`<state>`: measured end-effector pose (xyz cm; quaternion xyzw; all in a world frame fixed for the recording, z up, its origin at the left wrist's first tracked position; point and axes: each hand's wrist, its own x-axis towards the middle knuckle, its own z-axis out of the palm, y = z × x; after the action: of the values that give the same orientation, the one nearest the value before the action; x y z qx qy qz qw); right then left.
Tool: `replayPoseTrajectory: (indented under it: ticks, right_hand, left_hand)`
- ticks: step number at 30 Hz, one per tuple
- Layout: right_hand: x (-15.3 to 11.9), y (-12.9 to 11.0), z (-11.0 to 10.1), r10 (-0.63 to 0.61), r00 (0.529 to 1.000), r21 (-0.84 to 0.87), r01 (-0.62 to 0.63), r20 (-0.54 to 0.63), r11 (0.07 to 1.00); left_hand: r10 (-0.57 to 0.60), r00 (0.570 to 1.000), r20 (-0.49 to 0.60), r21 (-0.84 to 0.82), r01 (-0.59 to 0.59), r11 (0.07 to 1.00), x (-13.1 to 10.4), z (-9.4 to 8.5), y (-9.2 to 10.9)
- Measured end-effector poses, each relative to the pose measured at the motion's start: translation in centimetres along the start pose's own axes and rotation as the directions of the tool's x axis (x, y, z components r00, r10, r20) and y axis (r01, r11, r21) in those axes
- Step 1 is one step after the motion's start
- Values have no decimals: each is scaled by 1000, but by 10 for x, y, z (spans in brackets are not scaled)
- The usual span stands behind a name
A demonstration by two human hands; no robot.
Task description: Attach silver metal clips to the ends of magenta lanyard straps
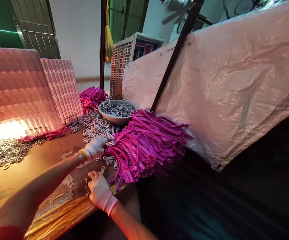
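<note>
My left hand (pixel 95 147), in a white knit glove with bare fingertips, reaches to the near left edge of a heap of magenta straps (pixel 146 143). Its fingers are closed beside a metal clip (pixel 112 142); what they grip is hidden. At the table's front edge my right hand (pixel 99 190), gloved in white with a pink cuff, is curled closed against a small dark brown object (pixel 87 186) that I cannot identify. A single metal clip (pixel 103 169) stands just beyond its fingertips. Several loose clips (pixel 110 160) lie between my hands and the straps.
A grey bowl (pixel 118 119) of metal clips stands behind a clip pile (pixel 94 125). More metal pieces (pixel 4 156) lie left, near ribbed translucent panels (pixel 14 86). Another magenta heap (pixel 93 96) sits farther back. A dark post (pixel 173 63) and large wrapped panel (pixel 224 76) border the right.
</note>
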<state>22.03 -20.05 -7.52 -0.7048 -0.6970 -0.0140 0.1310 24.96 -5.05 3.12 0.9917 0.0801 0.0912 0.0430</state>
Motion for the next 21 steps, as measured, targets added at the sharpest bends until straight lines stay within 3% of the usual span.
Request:
replayPoseTrajectory:
  ticks: [3,6,9,13,16,21]
  right_hand:
    - [-12,14,-10,50,999,-11,-50,-18,999]
    - [-26,50,-38,167,984,-71,-172,-66,983]
    - [-26,101,-77,293,951,-169,-306,-97,937]
    - [3,163,-114,361,927,-294,-375,-105,879]
    - [33,191,-120,342,938,-375,-340,-63,863]
    - [67,210,-112,315,946,-443,-252,72,860]
  left_hand:
    - [79,995,55,32,-81,996,70,5,1]
    - [114,988,103,62,-121,991,97,20,-6]
    - [131,985,113,92,-142,986,92,35,-17]
    - [156,984,88,119,-166,979,73,44,-31]
    - [173,982,77,100,-180,979,56,48,-43]
    - [142,990,24,-3,-142,990,20,55,-68]
